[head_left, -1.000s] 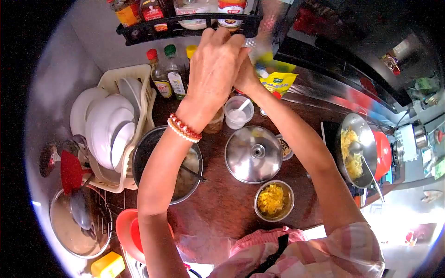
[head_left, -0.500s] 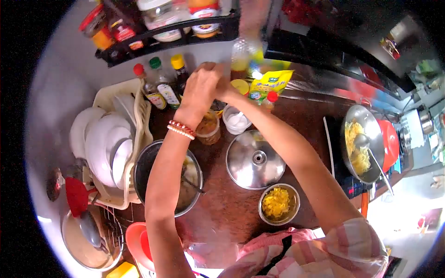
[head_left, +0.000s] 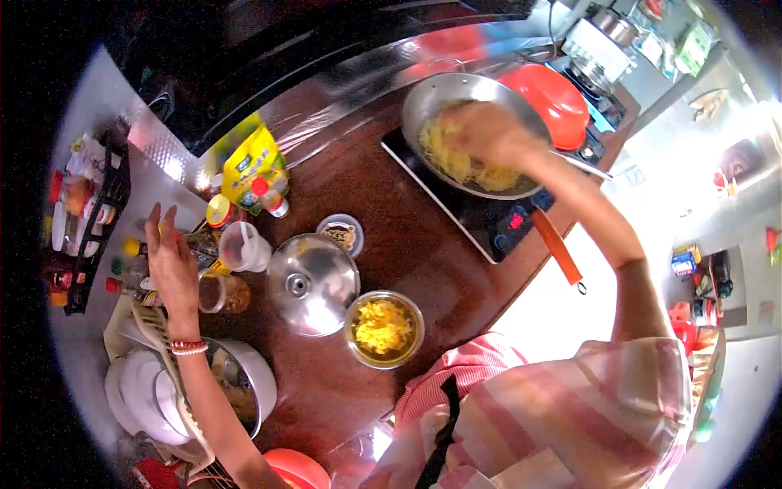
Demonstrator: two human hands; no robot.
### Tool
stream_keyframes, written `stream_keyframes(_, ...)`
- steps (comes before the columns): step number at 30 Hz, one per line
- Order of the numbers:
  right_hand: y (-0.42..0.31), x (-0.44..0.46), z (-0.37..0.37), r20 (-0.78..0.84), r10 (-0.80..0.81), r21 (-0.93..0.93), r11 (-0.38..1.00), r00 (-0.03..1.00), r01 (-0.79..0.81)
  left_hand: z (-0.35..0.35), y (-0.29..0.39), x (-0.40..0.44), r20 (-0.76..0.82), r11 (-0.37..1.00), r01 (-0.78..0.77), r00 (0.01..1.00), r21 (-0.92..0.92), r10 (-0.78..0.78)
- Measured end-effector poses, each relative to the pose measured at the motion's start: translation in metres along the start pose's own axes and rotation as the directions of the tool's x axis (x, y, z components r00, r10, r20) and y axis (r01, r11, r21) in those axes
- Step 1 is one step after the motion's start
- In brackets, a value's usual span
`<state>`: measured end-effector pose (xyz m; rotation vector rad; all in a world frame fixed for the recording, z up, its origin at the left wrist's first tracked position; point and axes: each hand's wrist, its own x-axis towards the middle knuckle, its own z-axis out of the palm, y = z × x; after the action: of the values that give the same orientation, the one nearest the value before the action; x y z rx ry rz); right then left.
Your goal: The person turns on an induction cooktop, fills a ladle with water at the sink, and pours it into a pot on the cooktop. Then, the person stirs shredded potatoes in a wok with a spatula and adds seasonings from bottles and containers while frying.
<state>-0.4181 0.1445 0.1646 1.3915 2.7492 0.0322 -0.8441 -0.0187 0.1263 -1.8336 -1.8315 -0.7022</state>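
My left hand (head_left: 173, 265) is raised near the sauce bottles at the left, its fingers stretched out with nothing visible in them. A beaded bracelet circles that wrist. My right hand (head_left: 493, 134) is over the steel wok (head_left: 419, 102), and motion blur hides its fingers. Yellowish shreds of food (head_left: 448, 147) lie in the wok. A ladle handle (head_left: 582, 165) sticks out over its right rim. Close to my left hand stand a white plastic tub (head_left: 244, 247) and a jar of brownish contents (head_left: 232, 293).
The wok sits on a black induction cooker (head_left: 481, 224). A steel lid (head_left: 314, 285), a bowl of yellow food (head_left: 383, 326) and a round lid (head_left: 342, 235) occupy the counter. Behind are a yellow pouch (head_left: 254, 167) and a red-capped bottle (head_left: 273, 198). A pot (head_left: 257, 375) stands lower left.
My hands were together near the bottles. My right hand has moved right to the wok; my left has separated and spread its fingers. The view has turned right, and a round lid now shows.
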Motion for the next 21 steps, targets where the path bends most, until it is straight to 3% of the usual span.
stream_keyframes(1, 0.077, -0.017, 0.03, -0.189, -0.052, -0.069, 0.997, 0.981, 0.04, -0.006, 0.016, 0.006, -0.02, 0.999, -0.026, 0.999, -0.032, 0.026)
stream_keyframes(2, 0.107, -0.039, 0.017, -0.015, 0.201, -0.11, 0.973, 0.98, -0.201, -0.01, 0.035, 0.013, -0.055, 0.998, -0.019, 0.998, -0.054, 0.016)
stream_keyframes(3, 0.174, -0.058, 0.05, 0.019, 0.236, -0.169, 0.958, 0.972, -0.23, -0.014, 0.055, 0.02, -0.048, 0.995, -0.028, 0.999, -0.1, 0.023)
stream_keyframes(4, 0.178, -0.081, 0.039, 0.151, 0.408, -0.281, 0.891, 0.901, -0.356, -0.019, 0.078, 0.027, -0.043, 0.989, -0.031, 0.999, -0.142, 0.026)
stream_keyframes(5, 0.23, -0.099, 0.07, 0.227, 0.397, -0.239, 0.908, 0.889, -0.344, -0.021, 0.1, 0.032, -0.038, 0.982, -0.033, 0.999, -0.184, 0.026)
stream_keyframes(7, 0.245, -0.129, 0.076, 0.343, 0.393, 0.069, 0.895, 0.853, -0.441, -0.026, 0.146, 0.039, -0.001, 0.963, -0.026, 1.0, -0.268, 0.026)
stream_keyframes(9, 0.248, -0.135, 0.073, 0.454, 0.387, 0.034, 0.893, 0.803, -0.45, -0.026, 0.19, 0.036, 0.145, 0.871, 0.078, 0.989, -0.484, -0.007)
stream_keyframes(10, 0.253, -0.135, 0.076, 0.506, 0.391, 0.147, 0.839, 0.769, -0.524, -0.021, 0.208, 0.03, 0.185, 0.816, 0.087, 0.982, -0.572, 0.025)
stream_keyframes(11, 0.281, -0.134, 0.095, 0.552, 0.286, 0.391, 0.741, 0.784, -0.545, -0.012, 0.227, 0.021, 0.219, 0.754, 0.1, 0.974, -0.65, 0.06)
stream_keyframes(13, 0.266, -0.135, 0.069, 0.585, 0.218, 0.518, 0.641, 0.781, -0.567, 0.0, 0.273, 0.004, 0.477, 0.578, 0.376, 0.879, -0.724, 0.026)
stream_keyframes(14, 0.278, -0.133, 0.069, 0.473, 0.234, 0.566, 0.658, 0.849, -0.497, 0.015, 0.294, -0.011, 0.514, 0.448, 0.446, 0.857, -0.775, 0.036)
stream_keyframes(15, 0.291, -0.128, 0.056, 0.497, 0.245, 0.536, 0.668, 0.832, -0.517, 0.035, 0.317, -0.028, 0.549, 0.307, 0.51, 0.834, -0.803, 0.05)
stream_keyframes(17, 0.292, -0.127, 0.016, 0.428, 0.214, 0.421, 0.813, 0.878, -0.403, 0.068, 0.366, -0.058, 0.691, 0.169, 0.67, 0.711, -0.723, 0.134)
stream_keyframes(18, 0.28, -0.124, -0.024, 0.578, 0.137, 0.322, 0.868, 0.805, -0.379, 0.078, 0.396, -0.07, 0.77, 0.048, 0.774, 0.62, -0.632, 0.146)
stream_keyframes(20, 0.304, -0.111, -0.043, 0.443, 0.074, 0.125, 0.982, 0.893, -0.143, 0.09, 0.455, -0.083, 0.87, -0.181, 0.883, 0.463, -0.434, 0.169)
stream_keyframes(21, 0.312, -0.102, -0.053, 0.365, -0.058, 0.02, 0.998, 0.929, 0.055, 0.093, 0.482, -0.086, 0.9, -0.287, 0.895, 0.4, -0.342, 0.175)
